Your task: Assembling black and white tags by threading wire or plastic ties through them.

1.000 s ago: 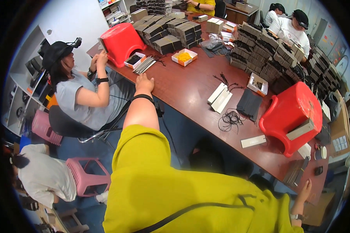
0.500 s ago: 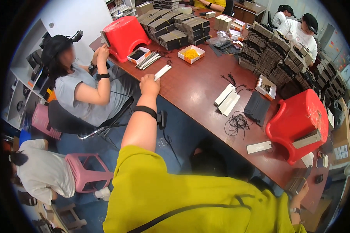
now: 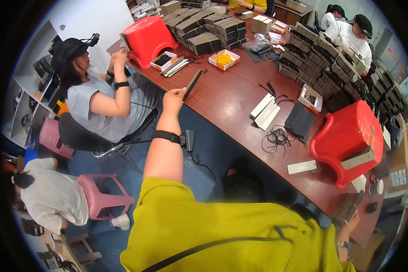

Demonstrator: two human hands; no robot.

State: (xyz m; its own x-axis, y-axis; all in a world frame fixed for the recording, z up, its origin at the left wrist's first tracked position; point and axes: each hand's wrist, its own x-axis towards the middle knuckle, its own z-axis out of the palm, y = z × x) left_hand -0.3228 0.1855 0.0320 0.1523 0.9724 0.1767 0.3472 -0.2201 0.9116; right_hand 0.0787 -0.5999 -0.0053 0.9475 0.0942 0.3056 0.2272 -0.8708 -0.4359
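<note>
My left hand (image 3: pixel 173 99) is stretched out over the table's near edge, its fingers pinching one end of a long narrow card strip (image 3: pixel 193 85). The strip is tilted up with its dark side showing. At the lower right, my right hand (image 3: pixel 352 221) grips a stack of grey-brown cards (image 3: pixel 346 208) by the table's edge; part of the hand is hidden behind the stack. Past the left hand lie several pale strips (image 3: pixel 176 66) and an open box of yellow bands (image 3: pixel 224 59).
Red stools (image 3: pixel 353 140) stand on the brown table (image 3: pixel 222 106), one at each side. Stacked grey cards (image 3: pixel 204 29) fill the back. White strips (image 3: pixel 265 111), black cords (image 3: pixel 276 139) and dark sheets (image 3: pixel 299 123) lie at centre right. A co-worker (image 3: pixel 106 102) sits at the left.
The strip in my left hand showed its white face before; now it is turned and tilted up, dark side visible. My right hand stays at the card stack.
</note>
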